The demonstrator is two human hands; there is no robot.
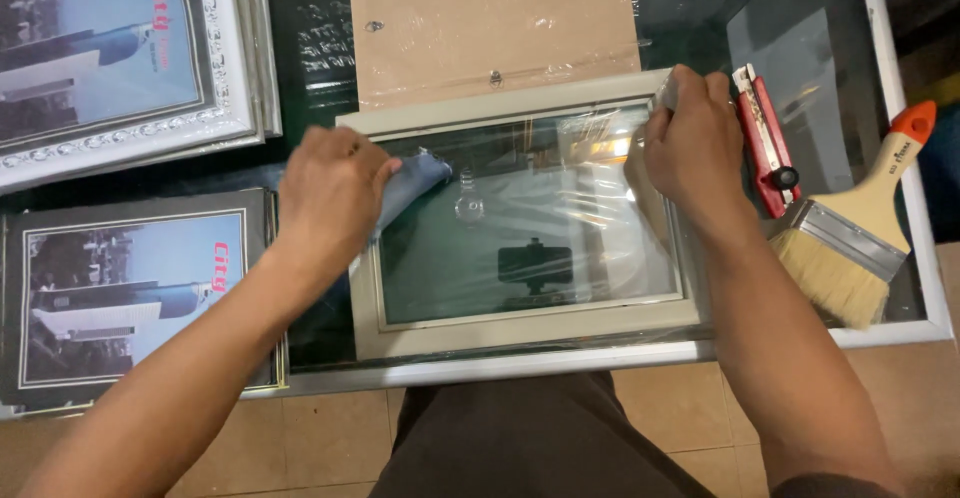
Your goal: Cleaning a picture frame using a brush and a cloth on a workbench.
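Left hand curled tight, presses blue cloth on shiny glass of pale frame. Right hand closed, grips frame's top right corner. Frame lies flat on glass table.

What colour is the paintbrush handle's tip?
Orange, on the paintbrush with a pale wooden handle; head view.

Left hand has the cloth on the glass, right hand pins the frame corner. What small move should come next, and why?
Probably sweep the blue cloth rightward across the glass: the left hand presses it at the pane's upper-left corner only, while the right hand steadies the frame at its upper-right corner.
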